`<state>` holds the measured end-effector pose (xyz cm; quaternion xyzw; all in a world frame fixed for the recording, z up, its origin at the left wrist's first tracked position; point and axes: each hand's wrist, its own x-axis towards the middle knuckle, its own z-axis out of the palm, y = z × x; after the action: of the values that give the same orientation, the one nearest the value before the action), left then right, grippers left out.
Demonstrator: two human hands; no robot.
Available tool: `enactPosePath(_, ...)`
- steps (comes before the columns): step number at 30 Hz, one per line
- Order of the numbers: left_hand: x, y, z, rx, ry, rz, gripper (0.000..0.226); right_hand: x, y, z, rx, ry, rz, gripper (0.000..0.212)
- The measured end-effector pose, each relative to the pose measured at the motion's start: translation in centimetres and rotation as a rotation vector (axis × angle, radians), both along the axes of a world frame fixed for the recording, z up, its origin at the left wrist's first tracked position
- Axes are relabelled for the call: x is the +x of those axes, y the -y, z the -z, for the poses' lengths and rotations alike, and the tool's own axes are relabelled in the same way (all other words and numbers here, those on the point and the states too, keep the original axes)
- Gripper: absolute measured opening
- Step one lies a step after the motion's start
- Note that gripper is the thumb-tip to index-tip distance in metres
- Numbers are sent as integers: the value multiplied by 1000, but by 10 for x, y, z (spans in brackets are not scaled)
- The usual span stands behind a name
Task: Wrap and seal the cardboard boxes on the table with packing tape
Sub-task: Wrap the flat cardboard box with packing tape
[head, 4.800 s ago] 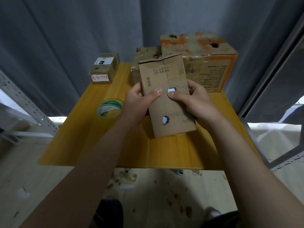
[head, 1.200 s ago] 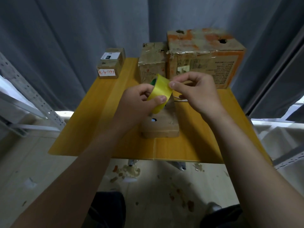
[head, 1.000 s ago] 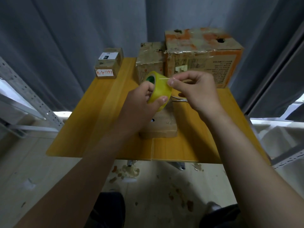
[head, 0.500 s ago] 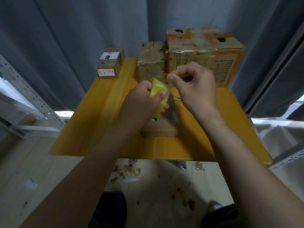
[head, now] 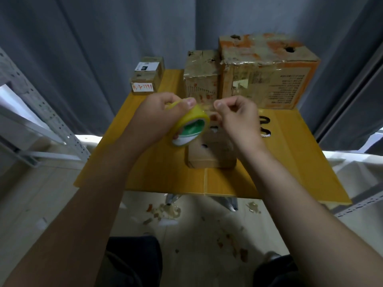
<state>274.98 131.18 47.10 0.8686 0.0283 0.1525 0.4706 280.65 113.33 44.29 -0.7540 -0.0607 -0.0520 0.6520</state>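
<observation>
My left hand (head: 161,121) is wrapped round the roll of tape (head: 191,126), thumb on its outer face and the open core tipped toward me, so the roll can turn while I steady it. My right hand (head: 238,119) is curled tight just beside it. Its thumb and forefinger pinch the tape end (head: 205,107), which shows only as a faint sheen between my two thumbs. I judge I am peeling off a first length.

Both hands hover above the small box (head: 211,156), which lies flat on the tabletop (head: 145,162) right below them, where the strip can go straight down onto it. The scissors (head: 264,126) lie just right of that box, handy for the cut. At the far edge a mid-sized box (head: 202,73) and a big orange box (head: 267,69) stand side by side. Two little boxes (head: 147,77) are stacked at the far left corner, well apart from my work.
</observation>
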Motion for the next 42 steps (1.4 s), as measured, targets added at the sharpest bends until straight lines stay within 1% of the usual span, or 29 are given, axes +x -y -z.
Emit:
enactPosePath(2, -1, -8, 0, 104, 14, -73, 40, -2, -11, 14, -109, -19, 11, 16)
enactPosePath(4, 0, -10, 1, 175, -19, -118, 45, 1, -23, 21, -182, -60, 12, 20)
enactPosePath(6, 0, -3, 2, 268, -60, -152, 55, 5, -35, 25, -308, -115, 13, 21)
enactPosePath(8, 0, 3, 2, 337, -114, -200, 48, 6, -45, 29, -457, -146, 29, 19)
enactPosePath(9, 1, 4, 2, 350, -162, -213, 44, 5, -49, 33, -520, -141, 28, 18)
enactPosePath(11, 2, 3, -2, 367, -303, -198, 46, 0, -50, 39, -606, -79, -3, 19)
enactPosePath(14, 4, -1, -7, 395, -483, -157, 52, -6, -44, 44, -658, 14, -120, 20)
enactPosePath(17, -2, -1, -13, 378, -554, -73, 55, -6, -30, 43, -637, 45, -284, 25)
enactPosePath(19, -8, -2, -18, 340, -606, -20, 64, -6, -21, 41, -586, 68, -397, 24)
enactPosePath(21, -13, 0, -22, 350, -647, 32, 71, -6, -13, 38, -524, 81, -514, 21)
enactPosePath(22, -15, 1, -22, 359, -649, 52, 72, -7, -9, 36, -474, 79, -580, 21)
enactPosePath(24, -19, 5, -20, 380, -635, 73, 68, -7, -3, 33, -370, 75, -702, 28)
enactPosePath(26, -25, 8, -19, 398, -627, 75, 63, -6, 0, 33, -330, 92, -765, 29)
enactPosePath(27, -28, 9, -18, 366, -629, 86, 59, -6, 0, 34, -325, 101, -760, 28)
enactPosePath(29, -38, 12, -19, 184, -666, 155, 53, -6, 0, 34, -303, 93, -694, 21)
enactPosePath(31, -52, 18, -20, 24, -693, 205, 57, -6, 1, 30, -313, 59, -631, 13)
enactPosePath(33, -65, 26, -19, -28, -652, 216, 60, -8, 8, 22, -363, 32, -605, 10)
enactPosePath(34, -73, 30, -17, -43, -622, 216, 57, -9, 13, 18, -373, 20, -590, 9)
enactPosePath(37, -93, 44, -13, -126, -560, 186, 47, -17, 27, 10, -324, -6, -511, 11)
enactPosePath(39, -104, 50, -8, -187, -526, 141, 45, -24, 33, 6, -322, -13, -453, 13)
enactPosePath(40, -108, 53, -6, -209, -523, 125, 47, -27, 37, 5, -309, -19, -424, 13)
enactPosePath(42, -115, 58, 0, -272, -574, 116, 48, -28, 46, 1, -218, -36, -338, 15)
